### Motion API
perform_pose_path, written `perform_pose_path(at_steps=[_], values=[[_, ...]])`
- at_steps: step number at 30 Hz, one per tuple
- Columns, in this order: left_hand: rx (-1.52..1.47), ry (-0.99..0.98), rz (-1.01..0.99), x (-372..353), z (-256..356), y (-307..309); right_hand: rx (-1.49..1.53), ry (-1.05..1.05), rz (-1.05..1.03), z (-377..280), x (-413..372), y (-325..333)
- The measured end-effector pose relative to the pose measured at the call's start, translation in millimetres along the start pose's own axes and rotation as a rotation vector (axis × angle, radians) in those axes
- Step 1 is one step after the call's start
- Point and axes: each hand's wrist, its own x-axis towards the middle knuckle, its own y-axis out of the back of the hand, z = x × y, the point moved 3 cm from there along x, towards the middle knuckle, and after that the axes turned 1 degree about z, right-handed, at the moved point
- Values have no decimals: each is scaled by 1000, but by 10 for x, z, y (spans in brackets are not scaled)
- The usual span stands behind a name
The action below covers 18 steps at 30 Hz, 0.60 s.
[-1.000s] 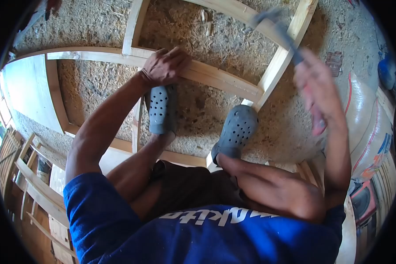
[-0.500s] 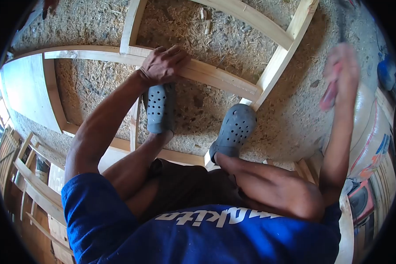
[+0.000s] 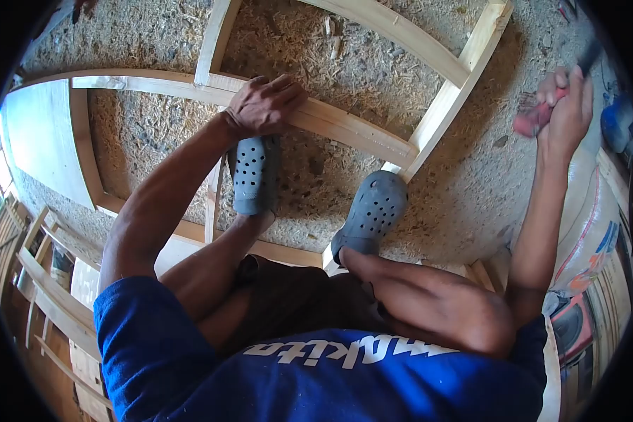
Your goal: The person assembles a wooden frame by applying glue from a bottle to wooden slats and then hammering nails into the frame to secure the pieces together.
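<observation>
My left hand (image 3: 267,105) is closed over a curved rail (image 3: 352,130) of a pale wooden frame, its fingers wrapped across the top edge. Out to the right, my right hand (image 3: 566,109) grips the red handle (image 3: 532,121) of a hammer, raised off the frame. The hammer's dark shaft (image 3: 591,56) points up and away, and its head is blurred near the view's edge. A straight crosspiece (image 3: 457,95) meets the rail's right end.
Two grey clogs (image 3: 373,207) stand among the frame members. Wood shavings cover the rough floor (image 3: 464,204). A white panel (image 3: 46,141) is at the left, with stacked timber (image 3: 63,295) below it. A white sack (image 3: 587,239) and a blue object (image 3: 617,116) are at the right.
My right hand has moved slightly outward and the hammer has tilted to the right. My left hand keeps its hold on the rail.
</observation>
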Motion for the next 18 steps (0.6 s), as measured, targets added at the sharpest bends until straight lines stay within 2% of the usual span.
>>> perform_pose_path(at_steps=[1, 2, 4, 5, 7, 9, 11, 12, 13, 16, 18], values=[[-7, 4, -2, -23, 8, -38, -32, -52, 73, 102, -43, 14], [-2, 4, 7, -37, 25, -76, -165, 11, 90, 292, -167, -27], [38, 11, 27, -8, -34, -52, -563, 299, -193, 690, -741, -293], [20, 12, 7, -2, -19, -20, -690, 573, -320, 712, -959, -434], [-4, 16, -20, -14, -18, -10, -313, -753, -937, 315, -987, -528], [-54, 40, -74, -13, -2, -32, 108, -257, -490, 300, -695, -387], [-34, 11, -34, -30, 24, -37, 28, -137, -231, 57, -145, -80], [5, -11, 8, -24, -4, -30, 25, -126, -234, 96, -49, -88], [3, -6, 12, -21, -10, -54, 139, -110, -46, 162, -13, -47], [17, -2, 30, -14, 15, -74, -340, 169, -146, 648, -517, -66], [7, -13, 56, -10, 16, -35, -644, -558, -965, 518, -1342, -641]])
